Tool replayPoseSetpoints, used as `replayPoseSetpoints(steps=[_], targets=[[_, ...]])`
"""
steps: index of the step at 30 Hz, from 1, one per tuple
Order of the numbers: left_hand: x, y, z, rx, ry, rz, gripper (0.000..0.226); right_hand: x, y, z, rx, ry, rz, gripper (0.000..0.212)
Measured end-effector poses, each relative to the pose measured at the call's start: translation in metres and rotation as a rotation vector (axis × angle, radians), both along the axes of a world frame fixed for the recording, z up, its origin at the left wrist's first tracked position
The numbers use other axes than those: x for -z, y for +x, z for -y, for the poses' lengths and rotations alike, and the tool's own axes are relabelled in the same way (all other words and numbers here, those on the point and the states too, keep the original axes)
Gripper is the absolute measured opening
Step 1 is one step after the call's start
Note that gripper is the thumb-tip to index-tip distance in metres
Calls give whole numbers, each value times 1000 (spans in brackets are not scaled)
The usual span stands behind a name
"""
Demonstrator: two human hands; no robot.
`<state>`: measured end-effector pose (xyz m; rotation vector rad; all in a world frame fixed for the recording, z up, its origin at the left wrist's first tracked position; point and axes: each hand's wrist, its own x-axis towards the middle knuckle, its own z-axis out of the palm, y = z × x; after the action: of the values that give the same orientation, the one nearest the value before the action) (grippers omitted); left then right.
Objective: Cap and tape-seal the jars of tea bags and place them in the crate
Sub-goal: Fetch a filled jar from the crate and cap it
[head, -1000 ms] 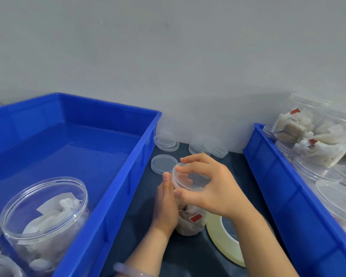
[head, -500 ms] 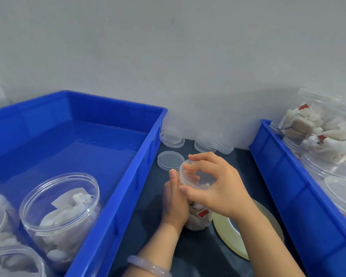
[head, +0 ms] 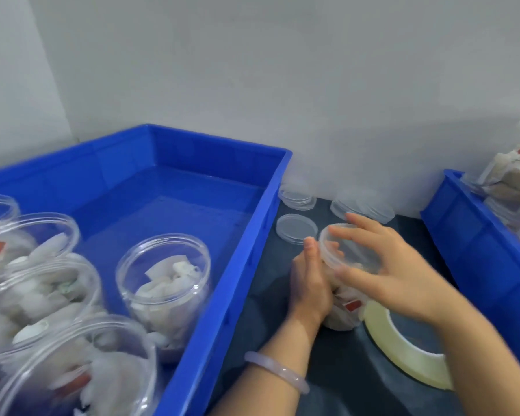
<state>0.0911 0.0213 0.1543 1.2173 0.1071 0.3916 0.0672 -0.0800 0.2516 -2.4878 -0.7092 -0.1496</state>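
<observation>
A clear jar of tea bags [head: 344, 310] stands on the dark table between two blue crates. My left hand [head: 309, 283] grips its left side. My right hand [head: 385, 265] is curled over the clear lid [head: 342, 250] on the jar's mouth, fingers and thumb round the rim. A large roll of clear tape [head: 403, 346] lies flat just right of the jar, partly under my right forearm. The big blue crate [head: 252, 235] at left holds several clear jars of tea bags lying on their sides [head: 165, 283].
Loose clear lids lie behind the jar: one single lid [head: 296, 228] and two small stacks [head: 297, 198] by the wall. A second blue crate [head: 478, 235] at right holds more jars of tea bags [head: 511, 175]. The grey wall stands close behind.
The camera has swung left and down, so more jars in the left crate show. My right hand has shifted round the lid on the jar; my left hand keeps its grip.
</observation>
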Motion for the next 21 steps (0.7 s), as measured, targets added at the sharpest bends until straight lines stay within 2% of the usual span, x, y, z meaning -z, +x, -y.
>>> replayPoseSetpoints(steps=[4,8,10,13,15,18,21], targets=[[-1,-2,-3,-19,41,-22,72,-3,0,1,-1,36,-54,57],[-8,-7,-3,-42,93,-56,93,2,0,-4,87,-14,-7,61],[-7,-7,-5,4,80,-66,89,5,-1,-5,136,-12,32,65],[-2,-2,-11,159,17,-29,71,9,-3,-9,237,30,110,69],[0,1,-15,227,6,8,70,9,-2,-10,238,14,123,76],[-1,3,-15,176,16,17,81,6,1,-5,144,37,14,95],[-3,0,-8,31,90,-19,83,10,3,-3,150,118,37,83]])
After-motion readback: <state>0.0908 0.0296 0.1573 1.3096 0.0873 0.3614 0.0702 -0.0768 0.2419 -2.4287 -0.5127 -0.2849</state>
